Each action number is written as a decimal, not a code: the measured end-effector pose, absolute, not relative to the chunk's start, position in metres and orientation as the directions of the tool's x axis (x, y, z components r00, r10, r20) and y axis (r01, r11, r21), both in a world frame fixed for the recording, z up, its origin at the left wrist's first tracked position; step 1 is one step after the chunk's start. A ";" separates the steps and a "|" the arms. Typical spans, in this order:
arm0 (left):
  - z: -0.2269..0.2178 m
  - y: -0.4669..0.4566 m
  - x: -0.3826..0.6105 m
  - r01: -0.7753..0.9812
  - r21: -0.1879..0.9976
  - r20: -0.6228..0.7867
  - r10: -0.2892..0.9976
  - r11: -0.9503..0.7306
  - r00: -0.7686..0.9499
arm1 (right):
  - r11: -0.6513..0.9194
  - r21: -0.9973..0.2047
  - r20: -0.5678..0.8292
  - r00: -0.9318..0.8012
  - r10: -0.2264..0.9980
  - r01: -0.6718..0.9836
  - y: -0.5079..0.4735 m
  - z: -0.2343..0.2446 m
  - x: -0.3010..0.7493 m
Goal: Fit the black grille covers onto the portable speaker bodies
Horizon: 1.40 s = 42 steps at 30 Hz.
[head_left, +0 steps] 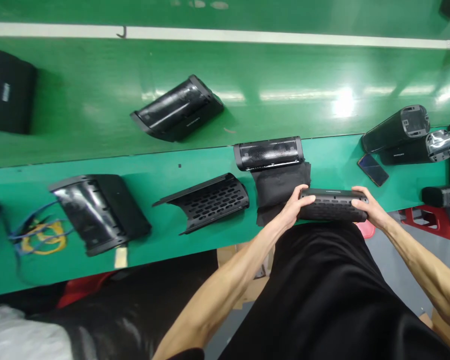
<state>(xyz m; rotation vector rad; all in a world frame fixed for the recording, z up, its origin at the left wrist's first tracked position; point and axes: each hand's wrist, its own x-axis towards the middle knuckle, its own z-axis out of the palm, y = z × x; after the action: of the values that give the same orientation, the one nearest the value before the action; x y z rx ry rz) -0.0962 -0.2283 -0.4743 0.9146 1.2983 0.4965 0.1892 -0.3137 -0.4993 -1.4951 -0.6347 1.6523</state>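
Both my hands hold a black speaker with a perforated grille [332,205] at the near edge of the green bench [195,230]. My left hand [296,206] grips its left end, fingers curled over the top. My right hand [367,209] grips the right end the same way. Just behind it lies a folded black cloth [281,186], and beyond that another black speaker [268,153] lies on its side.
A loose black grille shell [210,201] and a glossy black housing [99,212] lie to the left, with coloured wires [41,235] further left. Another housing [178,108] sits on the conveyor. At the right are more speakers [397,128], a phone [373,169] and a red stool [433,220].
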 end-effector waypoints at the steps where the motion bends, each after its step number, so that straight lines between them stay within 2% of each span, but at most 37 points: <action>1: -0.471 -0.231 -0.100 0.146 0.851 -0.525 0.807 0.504 0.270 | -0.500 -0.850 -0.508 0.009 0.861 -0.166 -0.316 -0.492 0.192; 4: -0.459 -0.235 -0.111 0.162 0.925 -0.378 0.860 0.343 0.342 | -0.373 -0.927 -0.373 0.000 0.928 0.026 -0.322 -0.473 0.194; 6: -0.450 -0.237 -0.115 0.208 0.945 -0.316 0.878 0.254 0.360 | -0.335 -0.938 -0.334 0.016 0.942 0.085 -0.325 -0.467 0.191; 11: -0.433 -0.239 -0.116 0.213 0.964 -0.224 0.913 0.157 0.341 | -0.283 -0.958 -0.281 0.036 0.959 0.056 -0.326 -0.461 0.186; 16: -0.404 -0.216 -0.109 0.256 0.947 -0.272 0.904 0.192 0.329 | -0.326 -0.936 -0.333 -0.034 0.942 0.135 -0.322 -0.464 0.193; 18: -0.388 -0.206 -0.106 0.186 0.966 -0.230 0.920 0.177 0.318 | -0.315 -0.947 -0.315 0.001 0.949 0.062 -0.313 -0.472 0.193; 21: -0.374 -0.205 -0.109 0.065 0.996 -0.073 0.990 0.065 0.121 | -0.229 -0.945 -0.261 0.116 0.958 -0.234 -0.271 -0.481 0.188; 23: -0.378 -0.219 -0.118 0.127 0.991 -0.019 0.994 0.033 -0.103 | -0.198 -0.887 -0.275 0.133 0.952 -0.418 -0.220 -0.480 0.180; 25: -0.391 -0.241 -0.132 0.228 0.967 -0.047 0.960 0.112 -0.275 | -0.224 -0.815 -0.311 0.078 0.947 -0.535 -0.156 -0.474 0.171; 28: -0.410 -0.272 -0.169 0.392 0.882 -0.057 0.884 0.263 -0.463 | -0.293 -0.739 -0.444 0.112 0.889 -0.607 -0.064 -0.466 0.165; 30: -0.412 -0.280 -0.207 0.495 0.799 0.047 0.786 0.341 -0.616 | -0.362 -0.704 -0.554 0.154 0.818 -0.612 -0.022 -0.464 0.168; 32: -0.407 -0.275 -0.251 0.524 0.732 0.163 0.635 0.436 -0.755 | -0.394 -0.694 -0.591 0.165 0.790 -0.603 -0.004 -0.464 0.177; 34: -0.400 -0.262 -0.298 0.534 0.645 0.204 0.551 0.546 -0.809 | -0.422 -0.725 -0.595 0.186 0.782 -0.544 -0.009 -0.465 0.189; 35: -0.398 -0.254 -0.319 0.545 0.599 0.179 0.566 0.587 -0.805 | -0.427 -0.781 -0.572 0.247 0.782 -0.456 -0.019 -0.465 0.194; 37: -0.398 -0.238 -0.354 0.557 0.519 0.056 0.624 0.649 -0.779 | -0.396 -0.904 -0.426 0.429 0.797 -0.163 -0.050 -0.466 0.197; 39: -0.403 -0.227 -0.377 0.582 0.490 -0.054 0.689 0.649 -0.723 | -0.314 -0.939 -0.205 0.508 0.837 0.138 -0.092 -0.470 0.184; 41: -0.408 -0.221 -0.388 0.589 0.566 -0.121 0.764 0.577 -0.633 | -0.261 -0.932 -0.145 0.400 0.905 0.252 -0.140 -0.481 0.153; 42: -0.411 -0.220 -0.390 0.573 0.631 -0.135 0.801 0.523 -0.583 | -0.211 -0.923 -0.141 0.229 0.963 0.322 -0.164 -0.488 0.133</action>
<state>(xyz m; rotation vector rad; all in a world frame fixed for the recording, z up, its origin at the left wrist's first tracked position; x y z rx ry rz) -0.3903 -0.2196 -0.4112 1.1277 2.3550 0.7556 0.1329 -0.1638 -0.4880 -1.6919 -1.2093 0.9966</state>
